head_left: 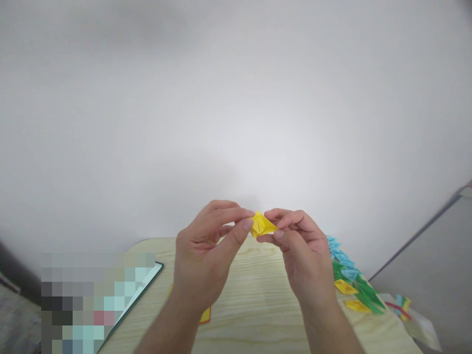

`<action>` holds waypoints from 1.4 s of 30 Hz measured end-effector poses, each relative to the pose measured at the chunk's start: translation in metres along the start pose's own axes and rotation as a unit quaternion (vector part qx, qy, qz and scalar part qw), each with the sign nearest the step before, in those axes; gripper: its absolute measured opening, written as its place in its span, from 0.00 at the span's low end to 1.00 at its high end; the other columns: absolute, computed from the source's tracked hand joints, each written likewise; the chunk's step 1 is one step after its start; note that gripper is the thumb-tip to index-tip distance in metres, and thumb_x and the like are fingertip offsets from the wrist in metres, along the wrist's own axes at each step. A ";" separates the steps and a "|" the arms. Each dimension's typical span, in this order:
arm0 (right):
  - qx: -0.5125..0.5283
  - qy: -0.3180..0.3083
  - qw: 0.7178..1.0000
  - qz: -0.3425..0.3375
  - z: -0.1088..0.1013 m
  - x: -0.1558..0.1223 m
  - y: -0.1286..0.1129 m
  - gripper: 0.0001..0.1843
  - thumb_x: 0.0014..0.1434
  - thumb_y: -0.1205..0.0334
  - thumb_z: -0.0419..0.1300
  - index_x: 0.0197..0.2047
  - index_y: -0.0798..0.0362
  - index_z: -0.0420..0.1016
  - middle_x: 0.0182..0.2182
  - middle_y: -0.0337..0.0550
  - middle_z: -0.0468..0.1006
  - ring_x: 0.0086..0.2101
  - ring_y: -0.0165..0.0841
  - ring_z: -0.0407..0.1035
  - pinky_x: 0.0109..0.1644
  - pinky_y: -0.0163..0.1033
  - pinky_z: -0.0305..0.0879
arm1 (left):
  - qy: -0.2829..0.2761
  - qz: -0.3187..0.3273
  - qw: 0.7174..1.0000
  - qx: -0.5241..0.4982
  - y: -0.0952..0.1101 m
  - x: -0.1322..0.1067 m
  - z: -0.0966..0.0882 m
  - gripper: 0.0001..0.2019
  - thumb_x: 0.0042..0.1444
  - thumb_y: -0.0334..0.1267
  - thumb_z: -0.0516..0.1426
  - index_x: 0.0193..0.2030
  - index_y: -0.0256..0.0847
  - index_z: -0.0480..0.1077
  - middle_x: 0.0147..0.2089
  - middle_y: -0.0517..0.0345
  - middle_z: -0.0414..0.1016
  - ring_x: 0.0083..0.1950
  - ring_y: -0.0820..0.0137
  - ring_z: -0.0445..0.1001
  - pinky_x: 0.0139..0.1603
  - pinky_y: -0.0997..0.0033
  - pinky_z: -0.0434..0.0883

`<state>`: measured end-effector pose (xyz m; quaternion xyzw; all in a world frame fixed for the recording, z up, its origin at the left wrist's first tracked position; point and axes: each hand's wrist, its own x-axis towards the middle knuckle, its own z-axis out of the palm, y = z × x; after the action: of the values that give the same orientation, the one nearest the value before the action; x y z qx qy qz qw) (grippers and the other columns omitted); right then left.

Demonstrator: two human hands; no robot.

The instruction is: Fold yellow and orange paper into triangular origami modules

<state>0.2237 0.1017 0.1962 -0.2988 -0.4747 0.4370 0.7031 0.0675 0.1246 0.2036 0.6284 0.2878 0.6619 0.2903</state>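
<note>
Head view: folded yellow paper piece (pixel 259 225) held between two hands above a table, taken here as the centre of a clock face with twelve at the top. At nine, the left hand (pixel 208 246) pinches its blunt end, thumb in front; at three, the right hand (pixel 305 241) grips the pointed end between thumb and finger. The step in hand appears to be shaping or adjusting folds; the next move probably calls for a light, steady pinch, since thin paper creases easily. Below, at six, lies the wood-grain table (pixel 258 300). At seven, a yellow item with a red edge (pixel 205 315) is partly hidden by the left forearm; at eight, a dark-edged panel (pixel 148 279) is largely pixelated. Toward four lie blue folded pieces (pixel 342 256), green folded pieces (pixel 368 296) and other yellow folded pieces (pixel 345 286). Pale wall (pixel 258 98) fills twelve.
</note>
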 end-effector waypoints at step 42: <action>-0.293 0.042 0.954 -0.045 -0.009 0.003 0.011 0.12 0.66 0.54 0.65 0.33 0.51 0.74 0.28 0.35 0.77 0.28 0.29 0.71 0.32 0.33 0.69 | -0.141 -0.039 0.970 0.193 -0.003 -0.004 0.007 0.08 0.67 0.40 0.59 0.48 0.50 0.81 0.42 0.65 0.84 0.39 0.73 0.78 0.29 0.77 0.71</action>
<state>0.2291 0.1089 0.1843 -0.4876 -0.5649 0.2339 0.6232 0.0752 0.1238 0.1986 0.7475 0.3910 0.4868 0.2268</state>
